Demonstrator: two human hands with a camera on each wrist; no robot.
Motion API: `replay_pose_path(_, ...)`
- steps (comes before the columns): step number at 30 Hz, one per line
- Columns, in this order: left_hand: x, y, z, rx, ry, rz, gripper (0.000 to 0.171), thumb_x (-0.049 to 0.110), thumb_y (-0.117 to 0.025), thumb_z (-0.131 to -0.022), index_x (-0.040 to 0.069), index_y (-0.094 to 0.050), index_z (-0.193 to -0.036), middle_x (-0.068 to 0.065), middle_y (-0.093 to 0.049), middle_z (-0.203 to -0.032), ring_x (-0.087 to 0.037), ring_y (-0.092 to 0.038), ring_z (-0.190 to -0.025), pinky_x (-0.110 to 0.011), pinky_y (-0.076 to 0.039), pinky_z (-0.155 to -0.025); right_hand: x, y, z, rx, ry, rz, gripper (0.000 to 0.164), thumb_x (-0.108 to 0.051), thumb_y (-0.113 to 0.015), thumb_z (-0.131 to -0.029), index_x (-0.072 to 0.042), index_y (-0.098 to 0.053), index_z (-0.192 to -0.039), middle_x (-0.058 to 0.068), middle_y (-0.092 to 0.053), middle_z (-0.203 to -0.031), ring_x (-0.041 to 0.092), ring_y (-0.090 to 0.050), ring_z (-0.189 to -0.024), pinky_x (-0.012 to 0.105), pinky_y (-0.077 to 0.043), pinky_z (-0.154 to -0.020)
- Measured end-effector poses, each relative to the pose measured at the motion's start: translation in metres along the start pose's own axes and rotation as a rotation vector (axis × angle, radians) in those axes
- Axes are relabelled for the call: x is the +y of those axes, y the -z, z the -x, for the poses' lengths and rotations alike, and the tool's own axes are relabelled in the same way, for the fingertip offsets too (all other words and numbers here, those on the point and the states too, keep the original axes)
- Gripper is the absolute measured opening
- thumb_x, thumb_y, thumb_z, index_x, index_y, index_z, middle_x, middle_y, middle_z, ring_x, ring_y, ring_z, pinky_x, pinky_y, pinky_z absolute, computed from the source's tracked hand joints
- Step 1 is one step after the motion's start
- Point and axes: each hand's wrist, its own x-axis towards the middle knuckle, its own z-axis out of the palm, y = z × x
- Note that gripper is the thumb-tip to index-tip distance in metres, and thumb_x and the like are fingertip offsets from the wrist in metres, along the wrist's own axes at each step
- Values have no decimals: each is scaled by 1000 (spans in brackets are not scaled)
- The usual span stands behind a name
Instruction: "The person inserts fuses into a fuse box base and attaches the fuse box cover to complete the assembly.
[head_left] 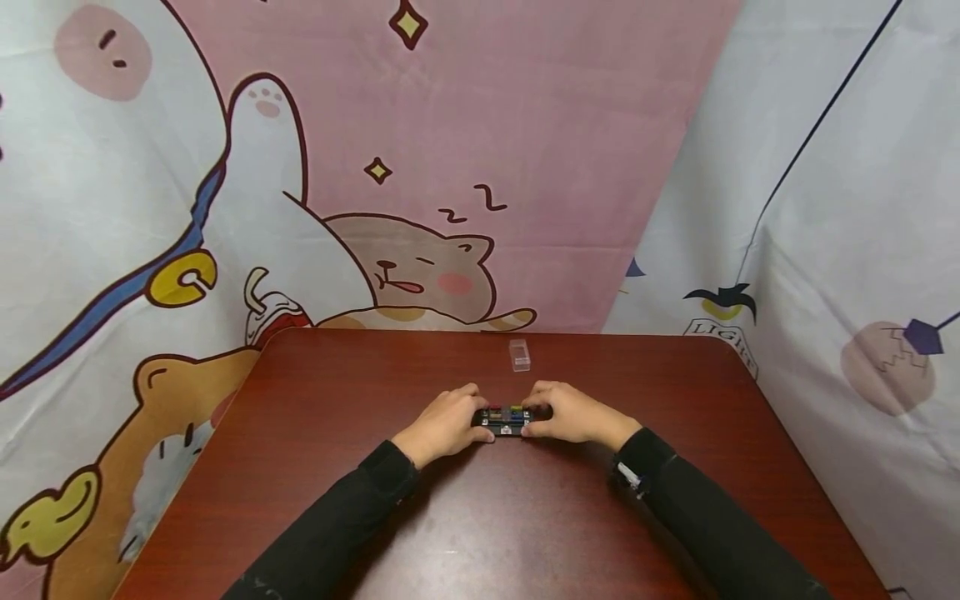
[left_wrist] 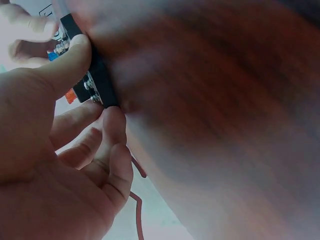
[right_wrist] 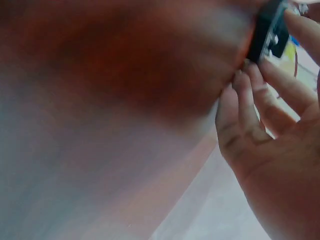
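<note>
A black fuse block (head_left: 506, 420) with metal screw terminals and small coloured blade fuses lies on the table between both hands. My left hand (head_left: 444, 423) grips its left end, thumb on the near side and fingers at the far side. At the other end, my right hand (head_left: 572, 414) pinches the block the same way. The left wrist view shows the block's black base (left_wrist: 104, 82) from the side, with an orange and a blue fuse sticking out. In the right wrist view, the block (right_wrist: 264, 35) appears at the top, partly covered by fingers.
Behind the block, a small clear plastic cover (head_left: 520, 356) lies near the far edge of the reddish-brown table (head_left: 480, 517). A cartoon-printed cloth (head_left: 540, 125) hangs right behind the table and along its sides. Dark sleeves cover both forearms.
</note>
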Motion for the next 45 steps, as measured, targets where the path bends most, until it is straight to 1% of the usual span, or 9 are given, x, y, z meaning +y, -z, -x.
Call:
replay_pose_path(5, 0, -1, -2, -2, -2, -6, 52, 47, -87, -96, 12, -78, -133, -4, -67, -122, -21, -66, -94, -43, -57, -94, 3, 9, -5, 40, -44, -75, 36, -43, -84, -98, -17, -83, -123, -6, -73, -107, 8, -64, -93, 28, -55, -82)
replay_pose_path(11, 1, 2, -3, 1, -6, -9, 50, 46, -88, -95, 11, -79, -130, -3, -67, -118, -19, -65, -91, -41, -57, -91, 1, 22, -7, -2, -106, -150, 24, -32, -86, -97, -19, -83, -117, -5, -74, -107, 14, -65, -95, 32, -56, -83)
replay_pose_path(16, 1, 4, -2, -20, 5, 5, 54, 45, -88, -96, 10, -77, -135, -7, -69, -130, -25, -71, -105, -47, -58, -103, 3, 25, -11, 118, -209, -93, 15, -24, -79, -102, -16, -83, -113, 0, -74, -106, 17, -62, -93, 36, -53, -83)
replay_pose_path(20, 1, 4, -2, -29, 15, 19, 55, 45, -87, -96, 10, -76, -138, -9, -69, -137, -30, -72, -112, -49, -57, -107, 3, 25, -18, 258, -288, -74, 26, -28, -77, -103, -9, -79, -121, 3, -70, -94, 17, -60, -84, 35, -50, -77)
replay_pose_path(25, 2, 4, -2, -29, 17, 16, 55, 45, -87, -96, 10, -76, -137, -8, -68, -135, -29, -72, -111, -50, -57, -107, -1, 28, -31, 344, -358, -69, 48, -34, -78, -102, -3, -72, -137, 6, -71, -95, 20, -62, -84, 37, -51, -77)
replay_pose_path(33, 1, 4, -1, -29, 17, 10, 55, 47, -86, -96, 12, -76, -137, -7, -69, -134, -28, -69, -109, -50, -55, -108, -6, 31, -49, 359, -506, -69, 56, -40, -76, -102, -2, -69, -143, 13, -73, -107, 30, -66, -98, 48, -58, -93)
replay_pose_path(39, 0, 4, -2, -24, 11, -3, 54, 47, -87, -96, 12, -77, -135, -5, -69, -129, -26, -69, -105, -49, -55, -105, -7, 28, -62, 350, -565, -27, 65, -48, -74, -102, 0, -67, -144, 21, -74, -135, 42, -69, -124, 59, -56, -109)
replay_pose_path(41, 0, 3, -2, -25, 15, -3, 54, 48, -87, -95, 12, -77, -135, -5, -69, -129, -26, -69, -105, -49, -56, -104, -8, 26, -66, 343, -583, -17, 66, -51, -74, -101, 0, -67, -142, 22, -73, -138, 43, -69, -127, 59, -56, -109)
replay_pose_path(45, 1, 2, -2, -23, 18, -3, 53, 47, -88, -95, 13, -77, -135, -6, -69, -130, -26, -69, -105, -49, -56, -104, -9, 21, -73, 329, -601, 25, 60, -54, -74, -99, -1, -72, -126, 19, -76, -125, 42, -72, -116, 59, -59, -100)
